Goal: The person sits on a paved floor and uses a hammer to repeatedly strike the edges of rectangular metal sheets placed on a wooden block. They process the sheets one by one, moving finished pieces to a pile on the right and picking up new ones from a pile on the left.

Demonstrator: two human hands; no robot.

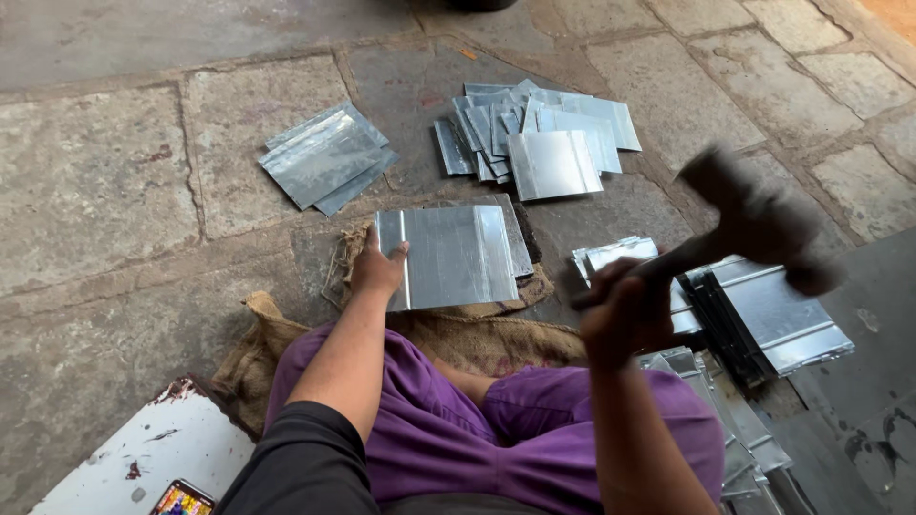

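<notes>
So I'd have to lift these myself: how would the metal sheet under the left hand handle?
The metal sheet looks thin and flat with folded edges, so probably light yet fairly stiff. Its shiny face may be slippery, and its edges possibly sharp.

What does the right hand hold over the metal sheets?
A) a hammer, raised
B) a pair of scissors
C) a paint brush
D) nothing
A: the right hand grips the handle of a dark hammer, lifted and blurred, while the left hand presses on the metal sheet.
</notes>
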